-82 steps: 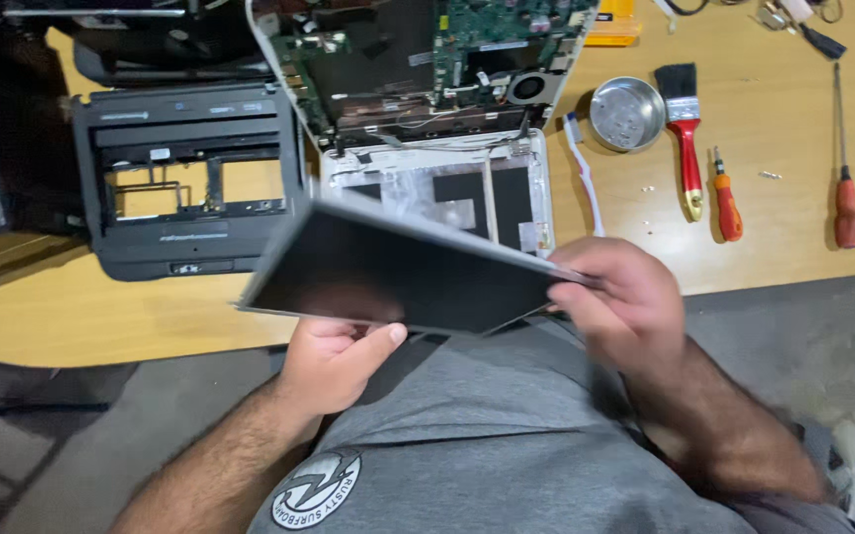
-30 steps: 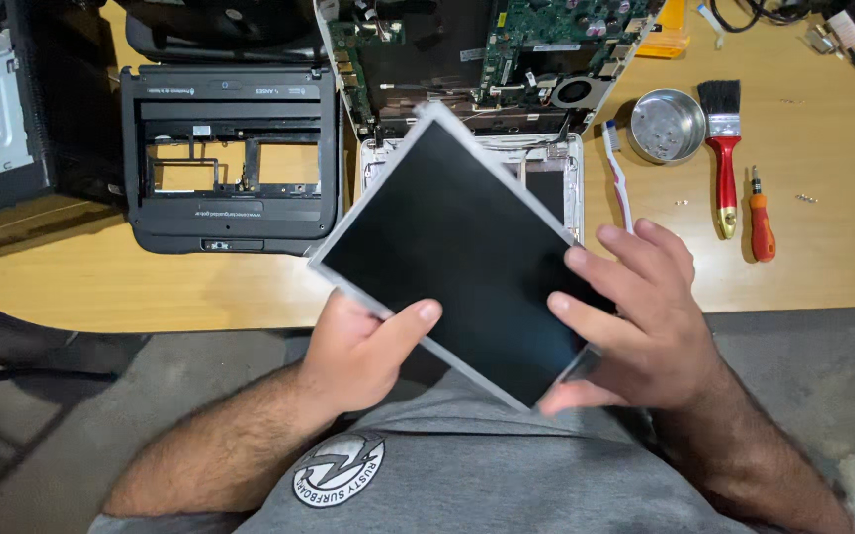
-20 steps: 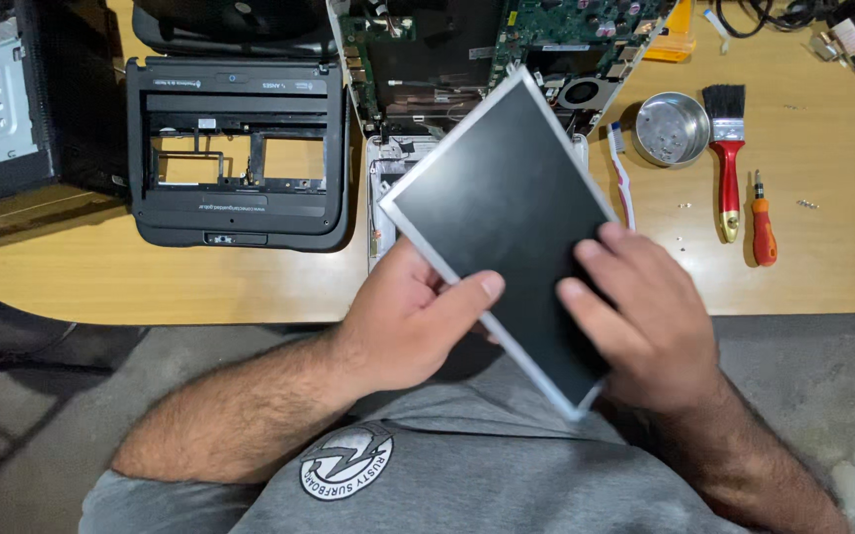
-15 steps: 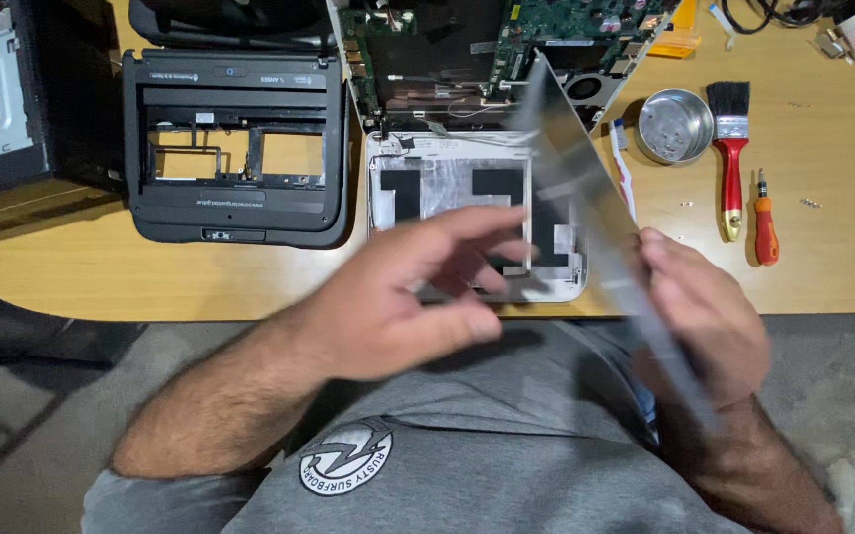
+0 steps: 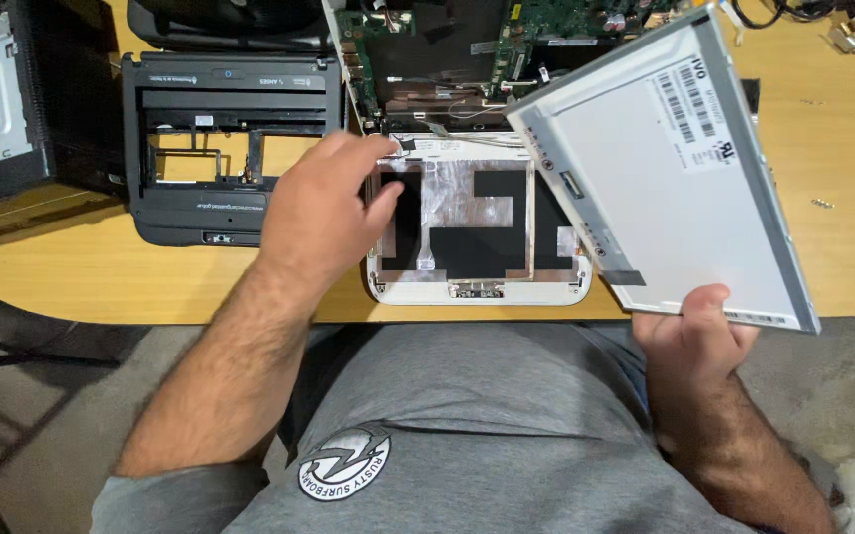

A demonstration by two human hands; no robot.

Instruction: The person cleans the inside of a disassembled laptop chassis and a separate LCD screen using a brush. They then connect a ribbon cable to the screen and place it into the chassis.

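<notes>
Right hand [image 5: 699,331] pinches panel [image 5: 675,188] by its near edge (back up); keep it level. Left hand [image 5: 334,213], open and empty, steadies lid [image 5: 477,287].

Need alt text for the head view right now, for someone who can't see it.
The right hand holds a laptop screen panel by its lower edge, pale back facing up, over a wooden table. The left hand reaches onto the white lid shell below an exposed motherboard; a black palmrest frame lies to the left.
</notes>
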